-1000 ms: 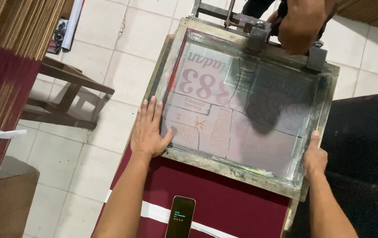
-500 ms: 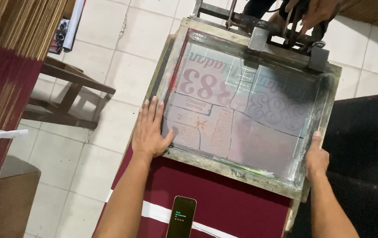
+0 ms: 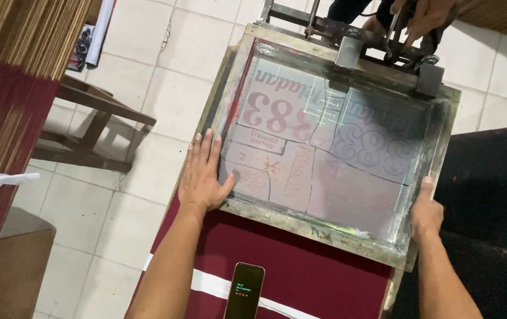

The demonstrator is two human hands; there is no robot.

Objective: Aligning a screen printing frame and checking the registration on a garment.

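A wooden stool [image 3: 91,127] stands on the tiled floor at left. The left hand [image 3: 201,174] lies flat, fingers spread, on the printing screen frame's [image 3: 318,230] left edge; the frame rests over maroon cloth [image 3: 301,277]. The right hand [image 3: 426,210] seems to clasp its right corner, fingers hidden.

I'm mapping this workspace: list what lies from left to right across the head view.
Stacked brown boards → wooden stool → left hand → screen-printing frame → right hand → black cloth.

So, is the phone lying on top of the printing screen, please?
No, the phone lies on the maroon cloth below the printing frame.
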